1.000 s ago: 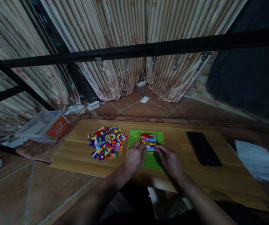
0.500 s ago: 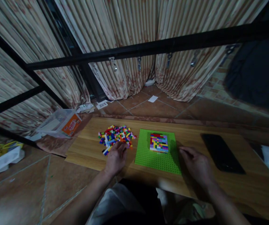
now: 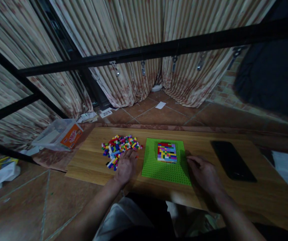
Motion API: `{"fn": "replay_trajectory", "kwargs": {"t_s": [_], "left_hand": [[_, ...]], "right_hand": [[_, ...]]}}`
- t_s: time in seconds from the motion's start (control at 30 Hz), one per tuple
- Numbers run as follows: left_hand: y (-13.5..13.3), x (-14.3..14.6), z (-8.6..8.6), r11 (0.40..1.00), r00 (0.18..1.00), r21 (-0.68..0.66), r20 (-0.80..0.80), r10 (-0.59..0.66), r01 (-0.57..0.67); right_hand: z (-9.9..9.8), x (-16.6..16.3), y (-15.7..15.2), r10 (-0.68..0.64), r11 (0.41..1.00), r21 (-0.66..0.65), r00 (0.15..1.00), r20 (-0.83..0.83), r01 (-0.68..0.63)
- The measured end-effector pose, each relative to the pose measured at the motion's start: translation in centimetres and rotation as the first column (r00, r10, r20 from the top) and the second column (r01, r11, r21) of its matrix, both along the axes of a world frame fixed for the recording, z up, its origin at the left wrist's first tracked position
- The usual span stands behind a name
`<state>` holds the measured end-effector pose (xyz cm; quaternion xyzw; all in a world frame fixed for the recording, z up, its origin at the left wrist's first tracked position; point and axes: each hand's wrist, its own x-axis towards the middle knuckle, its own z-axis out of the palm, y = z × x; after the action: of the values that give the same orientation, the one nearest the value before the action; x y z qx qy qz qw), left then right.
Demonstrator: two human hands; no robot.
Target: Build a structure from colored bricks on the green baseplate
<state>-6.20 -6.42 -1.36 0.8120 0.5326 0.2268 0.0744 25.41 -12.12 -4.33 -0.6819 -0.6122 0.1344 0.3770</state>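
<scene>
Green plate (image 3: pixel 164 172): laid flat on the wooden table (image 3: pixel 88 170), between the fingers of the left hand (image 3: pixel 126 166) and those of the right hand (image 3: pixel 206 172).
Brick block (image 3: pixel 167 153): seated on the green plate, to the right of the left fingers and just left of the right fingertips; touched by neither hand.
Brick pile (image 3: pixel 116 147): spread loose on the table, ahead of the left fingers and to their left.
Left fingers: extended over the near right side of the pile; whether a brick is gripped cannot be told.
Right fingers: thumb and forefinger drawn close together at the plate's right edge; whether they meet, or a small brick is held, cannot be told.
Phone (image 3: pixel 232 160): laid on the table to the right of the right fingers, untouched.
Change: both hands have been withdrawn from the block, where they were placed a second ago; the left fingers have since been flattened over the pile.
Meaning: attention is judged to be shifted from fitting bricks to selecting them; the block is left standing unattended.
</scene>
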Motion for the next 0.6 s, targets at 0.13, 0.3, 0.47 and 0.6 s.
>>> {"fn": "replay_trajectory", "kwargs": {"t_s": [0.13,0.3,0.47,0.6], "left_hand": [[0.0,0.3,0.1,0.998,0.997,-0.054,0.073,0.016,-0.012],[0.2,0.5,-0.6,0.996,0.995,-0.076,0.081,0.054,-0.048],[0.9,0.6,-0.7,0.988,0.995,-0.119,-0.021,0.096,-0.098],[1.9,0.6,0.4,0.979,0.984,-0.163,-0.148,0.098,-0.122]], "right_hand": [[0.1,-0.2,0.1,0.022,1.0,0.003,1.0,0.008,-0.022],[0.1,-0.3,0.0,0.038,0.999,0.001,0.999,0.028,-0.038],[-0.2,-0.3,0.0,0.041,0.999,-0.006,0.998,0.053,-0.041],[-0.4,-0.3,0.1,0.056,0.998,-0.012,0.993,0.105,-0.055]]}}
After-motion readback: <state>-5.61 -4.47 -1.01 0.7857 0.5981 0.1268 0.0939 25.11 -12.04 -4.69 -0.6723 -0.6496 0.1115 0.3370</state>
